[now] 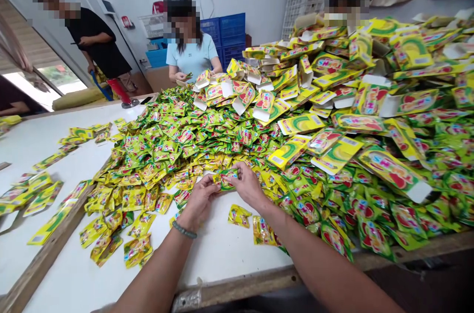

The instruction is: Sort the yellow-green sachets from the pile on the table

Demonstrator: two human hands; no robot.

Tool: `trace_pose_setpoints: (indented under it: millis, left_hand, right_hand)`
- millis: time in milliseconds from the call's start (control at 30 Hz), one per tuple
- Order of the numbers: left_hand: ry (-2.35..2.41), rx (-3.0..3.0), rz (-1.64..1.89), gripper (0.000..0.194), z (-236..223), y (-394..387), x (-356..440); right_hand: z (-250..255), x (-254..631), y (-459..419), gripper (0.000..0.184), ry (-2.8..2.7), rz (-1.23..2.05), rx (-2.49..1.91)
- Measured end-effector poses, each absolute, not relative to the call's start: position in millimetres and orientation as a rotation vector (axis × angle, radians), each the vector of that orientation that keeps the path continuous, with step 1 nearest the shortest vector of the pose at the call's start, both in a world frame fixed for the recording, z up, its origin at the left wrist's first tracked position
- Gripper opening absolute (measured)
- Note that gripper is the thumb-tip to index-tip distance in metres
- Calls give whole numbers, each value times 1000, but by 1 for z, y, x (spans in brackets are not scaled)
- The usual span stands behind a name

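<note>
Near the middle of the table, my left hand (202, 197) and my right hand (249, 185) pinch small green and yellow candy packets (225, 179) between them; how many is hard to tell. A beaded bracelet (184, 230) circles my left wrist. Directly beyond my fingers rises a large heap of green packets (177, 130). Yellow packets (134, 198) lie along its near edge and to the left of my left hand. One loose yellow packet (239, 215) rests on the white tabletop just below my right hand.
Open flat cartons (392, 170) are heaped high on the right, over more green packets. Filled-looking yellow boxes (61, 212) lie left of a wooden strip (48, 249). A co-worker (192, 51) handles packets across the table; another person (98, 41) stands far left. Blue crates (232, 29) stand behind.
</note>
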State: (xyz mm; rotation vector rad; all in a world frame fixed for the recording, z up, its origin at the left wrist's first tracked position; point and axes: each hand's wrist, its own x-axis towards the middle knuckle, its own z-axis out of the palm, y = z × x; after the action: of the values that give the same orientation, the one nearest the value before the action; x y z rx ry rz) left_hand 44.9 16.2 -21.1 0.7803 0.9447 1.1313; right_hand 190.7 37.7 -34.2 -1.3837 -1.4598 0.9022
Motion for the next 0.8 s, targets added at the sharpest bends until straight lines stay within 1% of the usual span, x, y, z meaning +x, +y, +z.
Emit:
trace_pose_setpoints:
  millis: [100,200,233,300,367,400,467,533,633,700,767,800]
  left_hand:
    - [902,746,1174,14,-17,18,49]
    - [968,801,1198,19,-13,22,51]
    - [998,797,1206,22,-12,23,51]
    - [1029,764,1210,28,-10,27,50]
    - [1039,754,1179,31,-9,30,47]
    - [1050,765,1154,33,-9,32,45]
    - [1098,809,1099,35,-5,37,43]
    - [1178,885,1024,36,4,44,43]
    - [1309,1153,939,42,34,57,57]
    - [1431,1469,949,43,59,61,81]
    - [1549,1838,936,40,80,60,115]
    - [1581,2011,886,42,86,58,135]
  right_hand:
    - [-29,190,36,22,-1436,844,-1366]
    - [-26,190,37,30,-1372,915,-1340]
    - [-24,191,37,34,-1324,989,-1329]
    - [-21,193,37,37,-1243,1242,-1251]
    - [-17,196,35,37,-1227,1492,-1115]
    - [-14,198,35,36,-1253,1534,-1080]
    - [-9,201,34,34,-1351,1409,-1171]
    - [-4,206,34,32,-1434,1150,-1377]
    - [-1,213,36,28,-1486,875,-1558]
    - [-2,214,37,24,-1548,775,-1579]
    - [-4,211,36,19,-1655,743,-1550]
    - [-5,208,36,20,-1704,748,-1526]
